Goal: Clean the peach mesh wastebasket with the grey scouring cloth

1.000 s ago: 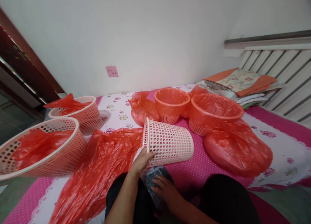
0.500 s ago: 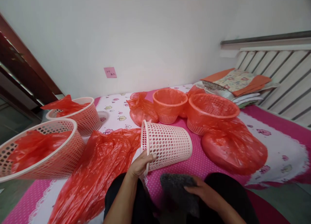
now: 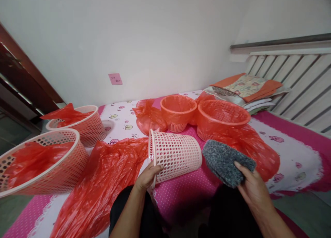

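Observation:
My left hand (image 3: 149,175) grips the rim of a pale pink plastic wastebasket (image 3: 177,155), thumb outside and fingers hidden within. The wastebasket lies on its side, its mouth facing left. In my right hand (image 3: 252,184) is a fuzzy dark grey cloth (image 3: 225,160), folded into a thick pad. The cloth is held up just right of the wastebasket's base. To the left of the wastebasket a red plastic bag (image 3: 108,176) lies spread out and crumpled.
Two pink baskets with red plastic inside, a nearer one (image 3: 59,169) and a farther one (image 3: 94,127), stand left. Behind are two bag-lined baskets, a smaller (image 3: 178,110) and a larger (image 3: 222,119). Folded textiles (image 3: 248,88) lie by the white slatted rail (image 3: 297,83).
My right hand has lifted the grey cloth from near my lap up and to the right, beside the wastebasket's base. My left hand keeps its hold on the rim.

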Available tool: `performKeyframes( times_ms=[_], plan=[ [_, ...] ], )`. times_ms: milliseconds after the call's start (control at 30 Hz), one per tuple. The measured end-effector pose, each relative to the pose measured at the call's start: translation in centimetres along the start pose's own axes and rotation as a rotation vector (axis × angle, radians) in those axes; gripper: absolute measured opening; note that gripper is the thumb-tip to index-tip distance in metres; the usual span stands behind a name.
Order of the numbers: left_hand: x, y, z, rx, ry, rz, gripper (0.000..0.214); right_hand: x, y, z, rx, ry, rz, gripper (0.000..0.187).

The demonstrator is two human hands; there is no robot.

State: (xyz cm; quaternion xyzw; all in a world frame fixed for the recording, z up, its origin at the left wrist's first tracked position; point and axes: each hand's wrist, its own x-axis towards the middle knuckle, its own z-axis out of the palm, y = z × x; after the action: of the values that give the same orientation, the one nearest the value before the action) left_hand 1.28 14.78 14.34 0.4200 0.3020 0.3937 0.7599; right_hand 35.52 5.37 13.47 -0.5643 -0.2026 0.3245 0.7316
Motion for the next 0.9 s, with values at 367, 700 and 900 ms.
performKeyframes(
  times_ms=[367, 700, 900],
  plan=[
    [0.4, -1.0, -1.5, 0.089, -0.014, 0.006, 0.045, 0.5, 5.9, 6.0, -0.644, -0.423, -0.606, 0.063],
    [0.5, -0.8, -1.1, 0.135, -0.002, 0.044, 0.048, 1.5, 7.4, 5.9, -0.776, -0.46, -0.741, 0.074],
    [0.7, -1.3, -1.7, 0.149, 0.034, 0.036, 0.053, 2.0, 7.0, 7.6, -0.823, -0.509, -0.818, 0.076]
  ],
)
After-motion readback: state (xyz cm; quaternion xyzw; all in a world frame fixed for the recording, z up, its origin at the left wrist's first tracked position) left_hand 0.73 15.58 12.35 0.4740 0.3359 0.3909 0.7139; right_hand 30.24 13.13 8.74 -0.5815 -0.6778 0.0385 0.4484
